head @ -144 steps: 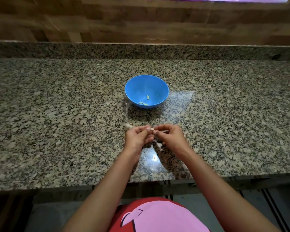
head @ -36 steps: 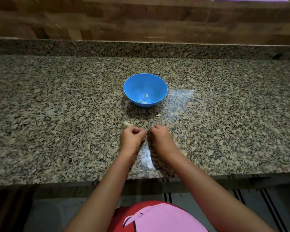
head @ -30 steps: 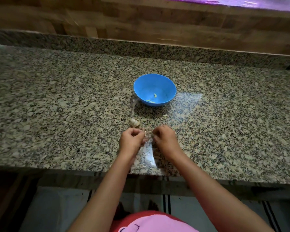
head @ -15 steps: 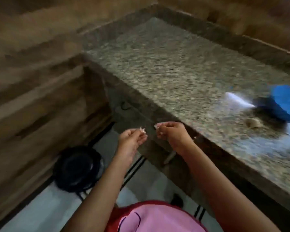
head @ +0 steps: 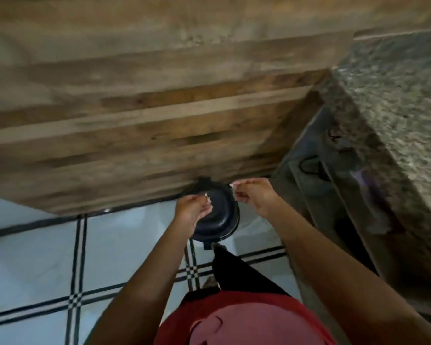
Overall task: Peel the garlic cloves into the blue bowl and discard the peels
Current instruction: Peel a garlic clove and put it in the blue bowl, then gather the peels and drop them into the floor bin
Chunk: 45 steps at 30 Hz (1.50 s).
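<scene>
A black round bin (head: 215,217) stands on the tiled floor against the wooden wall. Both my hands hover over it. My left hand (head: 192,211) has curled fingers that pinch small pale bits of garlic peel (head: 207,195). My right hand (head: 253,195) is held over the bin's right rim, fingers curled, with a pale scrap (head: 233,185) at its fingertips. The blue bowl and the garlic are out of view.
The granite counter (head: 396,100) runs along the right side, its front edge (head: 353,150) close to my right arm. A wooden plank wall (head: 147,115) fills the upper left. White floor tiles (head: 122,245) with black lines lie below.
I have turned left, away from the counter. Both hands left the countertop with the peel and now hang over the black bin. The bowl and the garlic head have left the view.
</scene>
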Tool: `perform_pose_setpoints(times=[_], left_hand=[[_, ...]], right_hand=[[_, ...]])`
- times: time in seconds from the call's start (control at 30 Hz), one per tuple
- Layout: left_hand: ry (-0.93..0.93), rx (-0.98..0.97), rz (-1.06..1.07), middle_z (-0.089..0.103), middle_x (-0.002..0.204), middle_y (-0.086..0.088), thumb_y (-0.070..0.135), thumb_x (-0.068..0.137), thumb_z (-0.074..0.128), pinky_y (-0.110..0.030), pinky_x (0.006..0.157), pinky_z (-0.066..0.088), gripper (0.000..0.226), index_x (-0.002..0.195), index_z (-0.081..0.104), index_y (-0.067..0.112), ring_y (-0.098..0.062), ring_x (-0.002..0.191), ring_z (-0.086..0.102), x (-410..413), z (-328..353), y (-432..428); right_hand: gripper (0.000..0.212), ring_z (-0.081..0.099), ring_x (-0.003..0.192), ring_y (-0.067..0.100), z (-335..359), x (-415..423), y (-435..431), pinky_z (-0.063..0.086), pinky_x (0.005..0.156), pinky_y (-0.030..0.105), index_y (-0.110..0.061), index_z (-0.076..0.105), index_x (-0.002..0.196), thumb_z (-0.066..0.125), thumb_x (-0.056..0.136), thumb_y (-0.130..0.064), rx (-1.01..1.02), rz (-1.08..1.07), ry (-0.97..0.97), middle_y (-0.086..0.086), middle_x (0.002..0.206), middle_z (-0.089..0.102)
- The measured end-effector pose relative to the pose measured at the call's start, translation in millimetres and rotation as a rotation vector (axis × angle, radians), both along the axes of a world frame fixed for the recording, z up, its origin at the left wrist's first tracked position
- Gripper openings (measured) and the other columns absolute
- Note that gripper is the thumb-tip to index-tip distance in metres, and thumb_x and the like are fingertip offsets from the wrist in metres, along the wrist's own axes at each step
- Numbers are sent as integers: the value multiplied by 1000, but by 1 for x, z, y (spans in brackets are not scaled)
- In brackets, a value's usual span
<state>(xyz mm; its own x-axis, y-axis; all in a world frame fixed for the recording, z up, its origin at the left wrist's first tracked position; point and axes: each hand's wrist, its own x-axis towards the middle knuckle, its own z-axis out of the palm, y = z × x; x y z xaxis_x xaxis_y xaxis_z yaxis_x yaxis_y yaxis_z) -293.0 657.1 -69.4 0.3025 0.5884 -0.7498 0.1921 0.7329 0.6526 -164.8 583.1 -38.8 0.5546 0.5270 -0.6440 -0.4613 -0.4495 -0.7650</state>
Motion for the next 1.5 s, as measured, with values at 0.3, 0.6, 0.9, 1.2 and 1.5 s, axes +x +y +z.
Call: perform_pose_setpoints(times=[0.3,0.6,0.9,1.2,1.5], left_hand=[[148,-114,-62,52,87,-19,-15,88,51,-35,73,46,16,77,59,-6,-28,78,51,15,-73,35],[280,-18,-87,54,71,-11,-2,81,69,-18,46,48,14,74,58,1,-20,59,51,30,-98,63],[124,13,-175,59,77,-9,1,88,62,-15,47,51,4,90,59,-2,-15,63,58,42,-44,43],[-232,102,-453,62,73,-5,8,93,55,-16,54,52,14,81,61,10,-13,62,59,139,62,-89],[-524,87,-907,60,53,2,5,94,51,-14,50,49,19,76,56,8,-3,42,57,218,140,-331]], right_hand=[[22,56,73,22,-110,15,51,52,85,38,-14,60,75,54,86,5,-370,158,-10,8,79,57],[33,53,51,18,-138,17,68,45,43,23,-10,47,59,67,80,5,-368,-32,-151,12,67,58],[15,53,55,18,-65,16,33,45,44,20,-4,53,84,51,90,9,30,-345,67,13,72,57],[8,63,70,20,56,59,-133,54,71,28,-4,61,82,58,90,-1,351,-854,-64,12,75,62],[8,63,59,14,113,83,-381,56,60,22,-5,58,85,55,90,0,555,-1308,-273,10,75,62]])
